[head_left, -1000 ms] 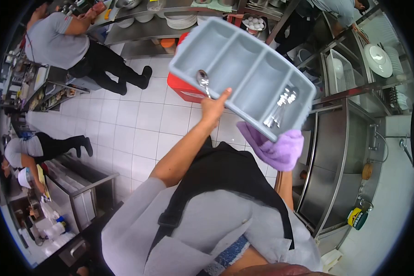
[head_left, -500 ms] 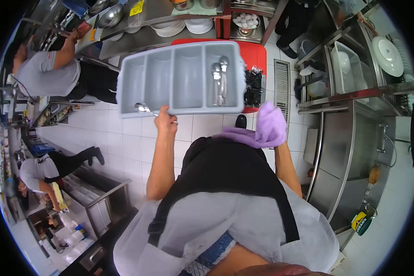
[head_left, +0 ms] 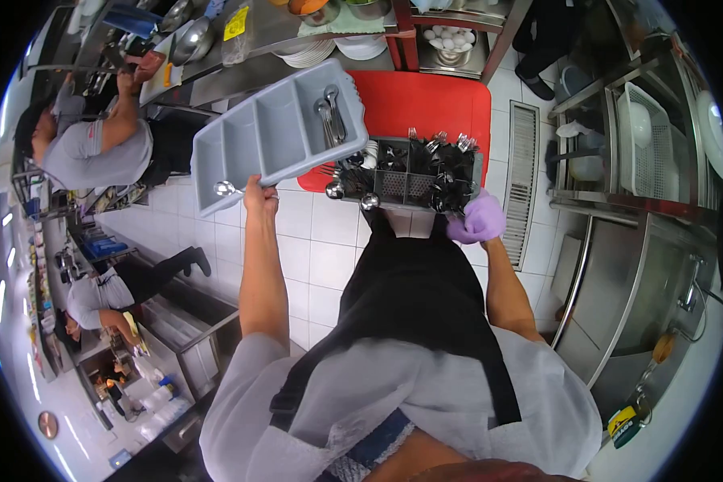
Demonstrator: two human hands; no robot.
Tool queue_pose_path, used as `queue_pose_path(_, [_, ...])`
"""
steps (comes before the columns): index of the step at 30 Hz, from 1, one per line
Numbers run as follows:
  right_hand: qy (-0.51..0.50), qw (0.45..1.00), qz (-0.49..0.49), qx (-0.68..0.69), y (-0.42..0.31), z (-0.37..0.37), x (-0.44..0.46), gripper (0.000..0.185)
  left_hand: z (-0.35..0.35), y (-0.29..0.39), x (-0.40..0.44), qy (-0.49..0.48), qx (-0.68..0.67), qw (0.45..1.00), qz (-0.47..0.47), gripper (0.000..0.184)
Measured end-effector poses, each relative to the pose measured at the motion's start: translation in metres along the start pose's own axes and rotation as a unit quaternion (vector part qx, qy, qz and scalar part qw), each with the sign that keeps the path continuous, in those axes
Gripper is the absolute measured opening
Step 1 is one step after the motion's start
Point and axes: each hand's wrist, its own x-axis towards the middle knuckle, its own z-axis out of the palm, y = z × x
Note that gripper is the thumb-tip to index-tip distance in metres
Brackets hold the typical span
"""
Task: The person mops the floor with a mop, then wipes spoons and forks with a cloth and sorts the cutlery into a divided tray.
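My left hand (head_left: 260, 197) is closed on the near edge of a grey cutlery tray (head_left: 247, 145) with several long compartments. A spoon (head_left: 224, 188) lies at that edge, its bowl over the leftmost compartment and its handle running to my fingers. Two spoons (head_left: 329, 112) lie in the rightmost compartment. The tray slants, right end farther away. A purple cloth (head_left: 480, 218) is bunched in my right hand (head_left: 490, 241), hiding most of its fingers. That hand is beside the right end of a dark cutlery basket (head_left: 406, 186) full of black-handled cutlery, forks and spoons.
Under the basket is a red tabletop (head_left: 426, 92). Steel shelves at the back hold stacked plates (head_left: 307, 55) and a bowl of eggs (head_left: 451, 48). A steel rack (head_left: 594, 193) stands at right. Two people (head_left: 108, 145) work at left; another person's legs (head_left: 534, 56) show behind.
The tray has swung left and turned, uncovering the cutlery basket and more red tabletop. My right hand with the cloth has come up to the basket's right end.
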Motion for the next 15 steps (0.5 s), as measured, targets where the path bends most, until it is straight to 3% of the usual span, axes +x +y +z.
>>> queue_pose_path(1, [0.005, 0.999, -0.020, -0.048, 0.010, 0.003, -0.002, 0.011, 0.010, -0.002, 0.018, -0.009, -0.002, 1.000, -0.012, 0.012])
queue_pose_path(3, [0.009, 1.000, 0.017, -0.010, 0.040, 0.014, -0.011, 0.018, 0.031, -0.010, 0.049, -0.013, 0.003, 0.999, -0.044, 0.011])
queue_pose_path(4, [0.018, 0.995, 0.066, 0.077, 0.072, 0.025, -0.019, 0.022, 0.045, -0.013, 0.060, -0.011, 0.005, 0.998, -0.064, 0.011])
queue_pose_path(6, [0.052, 0.887, 0.171, 0.426, 0.130, 0.047, -0.035, 0.029, 0.066, -0.027, 0.080, -0.015, 0.008, 0.996, -0.088, 0.012])
queue_pose_path(7, [0.063, 0.847, 0.200, 0.489, 0.132, 0.050, -0.038, 0.033, 0.075, -0.035, 0.089, -0.021, 0.014, 0.995, -0.093, 0.013])
queue_pose_path(9, [0.003, 0.922, 0.158, 0.353, 0.117, 0.055, -0.028, 0.044, 0.090, -0.051, 0.110, -0.036, 0.026, 0.995, -0.093, 0.016])
queue_pose_path(10, [0.052, 0.988, 0.123, -0.079, 0.069, 0.047, -0.021, 0.051, 0.094, -0.063, 0.125, -0.044, 0.032, 0.994, -0.090, 0.018])
queue_pose_path(13, [0.124, 0.938, -0.037, -0.321, 0.035, 0.040, -0.015, 0.050, 0.108, -0.090, 0.149, -0.045, 0.057, 0.994, -0.086, 0.021])
queue_pose_path(15, [0.128, 0.910, -0.091, -0.383, -0.005, 0.024, -0.004, 0.050, 0.118, -0.102, 0.154, -0.057, 0.079, 0.991, -0.091, 0.020])
